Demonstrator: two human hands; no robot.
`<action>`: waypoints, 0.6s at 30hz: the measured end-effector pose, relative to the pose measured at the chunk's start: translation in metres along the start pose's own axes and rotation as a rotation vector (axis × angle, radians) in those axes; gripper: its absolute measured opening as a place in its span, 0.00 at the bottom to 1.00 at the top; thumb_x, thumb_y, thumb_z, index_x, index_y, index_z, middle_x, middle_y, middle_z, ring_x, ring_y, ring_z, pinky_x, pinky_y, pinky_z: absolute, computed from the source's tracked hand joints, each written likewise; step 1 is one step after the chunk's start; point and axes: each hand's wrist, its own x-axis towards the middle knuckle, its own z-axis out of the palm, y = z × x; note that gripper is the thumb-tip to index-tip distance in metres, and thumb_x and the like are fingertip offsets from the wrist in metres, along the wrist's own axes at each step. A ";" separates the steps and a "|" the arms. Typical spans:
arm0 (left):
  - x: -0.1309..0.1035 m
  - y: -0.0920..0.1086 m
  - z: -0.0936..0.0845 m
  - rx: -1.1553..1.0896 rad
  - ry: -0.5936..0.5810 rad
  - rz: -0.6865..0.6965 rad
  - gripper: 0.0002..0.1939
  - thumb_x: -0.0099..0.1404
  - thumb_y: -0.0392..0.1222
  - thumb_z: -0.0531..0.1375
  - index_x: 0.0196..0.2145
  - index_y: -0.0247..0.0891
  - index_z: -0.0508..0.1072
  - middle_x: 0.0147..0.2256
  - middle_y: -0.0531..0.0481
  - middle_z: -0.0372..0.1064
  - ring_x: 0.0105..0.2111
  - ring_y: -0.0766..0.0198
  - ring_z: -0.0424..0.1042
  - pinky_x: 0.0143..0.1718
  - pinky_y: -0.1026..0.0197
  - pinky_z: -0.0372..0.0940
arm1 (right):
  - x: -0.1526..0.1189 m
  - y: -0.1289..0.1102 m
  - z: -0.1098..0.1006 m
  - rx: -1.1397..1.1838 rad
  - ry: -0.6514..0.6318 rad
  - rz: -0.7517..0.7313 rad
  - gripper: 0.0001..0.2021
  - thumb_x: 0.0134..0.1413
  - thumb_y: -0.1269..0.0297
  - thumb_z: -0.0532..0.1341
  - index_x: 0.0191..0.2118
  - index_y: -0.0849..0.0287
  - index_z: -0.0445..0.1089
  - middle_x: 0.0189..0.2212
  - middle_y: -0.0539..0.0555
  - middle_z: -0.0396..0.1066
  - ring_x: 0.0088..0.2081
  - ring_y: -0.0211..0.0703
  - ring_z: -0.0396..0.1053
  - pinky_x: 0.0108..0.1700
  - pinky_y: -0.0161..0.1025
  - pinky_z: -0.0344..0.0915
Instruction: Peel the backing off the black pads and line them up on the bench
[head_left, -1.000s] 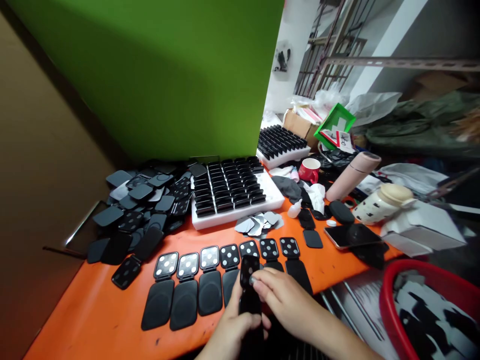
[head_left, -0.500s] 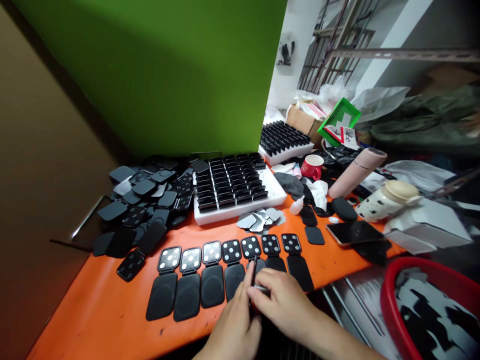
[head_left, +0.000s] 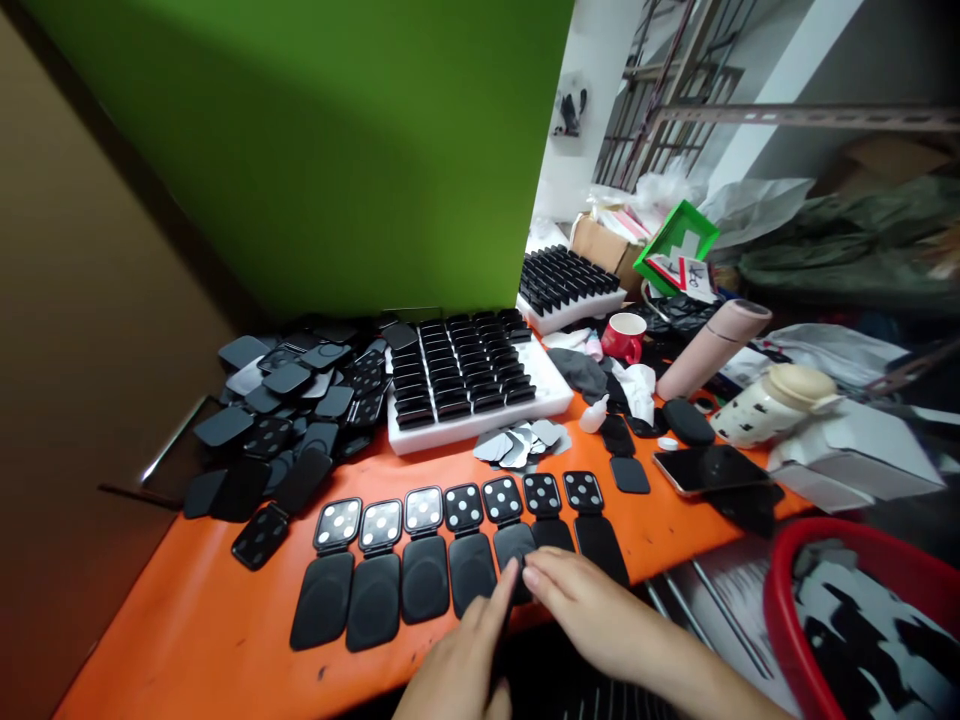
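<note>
A row of several black hinged pads [head_left: 424, 575] lies unfolded along the table's front edge. Their upper squares [head_left: 381, 522] carry silver dots, and the lower halves are plain dark panels. My left hand [head_left: 461, 655] is closed around a thin dark flat piece [head_left: 508, 605], seen nearly edge-on and mostly hidden by the fingers. From the right, my right hand [head_left: 585, 605] brings its closed fingertips against the top of that piece; what is between them is hidden. Both hands are above the right part of the row, in front of one pad's dark panel.
A pile of black pads [head_left: 300, 400] stands at the left. Behind the row are a white foam tray [head_left: 480, 430] of upright black pieces and grey stickers [head_left: 521, 445]. To the right are a phone [head_left: 709, 468], a pink flask [head_left: 712, 350], a red mug [head_left: 624, 338] and a red basin [head_left: 780, 590].
Both hands have drawn down towards the table's front edge, uncovering more of the pad behind them. The right hand's fingers have straightened, and the silvery bit seen by them earlier is out of sight.
</note>
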 end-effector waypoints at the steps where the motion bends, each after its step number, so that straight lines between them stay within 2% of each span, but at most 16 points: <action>1: -0.002 -0.001 0.001 0.021 -0.001 -0.017 0.47 0.43 0.26 0.50 0.61 0.46 0.45 0.50 0.46 0.64 0.43 0.55 0.69 0.44 0.59 0.62 | -0.001 0.001 0.001 0.009 -0.021 0.015 0.15 0.59 0.60 0.47 0.25 0.58 0.62 0.28 0.50 0.64 0.32 0.39 0.61 0.36 0.35 0.57; 4: -0.009 -0.005 0.006 0.000 0.008 -0.043 0.45 0.43 0.26 0.51 0.59 0.49 0.50 0.47 0.49 0.67 0.38 0.57 0.71 0.41 0.61 0.63 | -0.004 0.004 0.008 0.082 -0.049 0.105 0.15 0.57 0.58 0.50 0.22 0.59 0.58 0.23 0.47 0.59 0.27 0.36 0.57 0.30 0.33 0.54; 7: -0.013 -0.004 0.008 -0.063 -0.005 -0.062 0.42 0.46 0.28 0.52 0.59 0.49 0.52 0.50 0.48 0.65 0.42 0.55 0.69 0.45 0.59 0.61 | -0.004 0.007 0.015 0.181 -0.005 0.163 0.17 0.54 0.55 0.53 0.20 0.60 0.56 0.19 0.46 0.53 0.24 0.34 0.52 0.26 0.31 0.50; 10: -0.011 0.000 0.007 -0.165 0.013 -0.061 0.38 0.49 0.29 0.54 0.58 0.45 0.54 0.53 0.47 0.62 0.48 0.55 0.65 0.50 0.57 0.58 | -0.002 0.008 0.021 0.271 0.035 0.142 0.18 0.54 0.53 0.54 0.20 0.60 0.57 0.19 0.46 0.53 0.23 0.33 0.53 0.25 0.31 0.50; 15: 0.000 0.006 0.003 -0.498 0.223 -0.093 0.22 0.61 0.42 0.52 0.53 0.39 0.60 0.52 0.45 0.62 0.53 0.57 0.59 0.53 0.57 0.54 | 0.003 0.006 0.033 0.583 -0.111 0.151 0.20 0.54 0.47 0.50 0.28 0.60 0.61 0.16 0.44 0.57 0.15 0.29 0.52 0.19 0.29 0.50; 18: 0.001 0.011 0.000 -0.751 0.178 -0.153 0.20 0.62 0.46 0.51 0.51 0.36 0.62 0.47 0.43 0.67 0.47 0.54 0.65 0.47 0.55 0.61 | 0.004 0.004 0.036 0.773 -0.080 0.227 0.21 0.55 0.46 0.48 0.31 0.61 0.63 0.14 0.44 0.56 0.13 0.28 0.50 0.16 0.27 0.47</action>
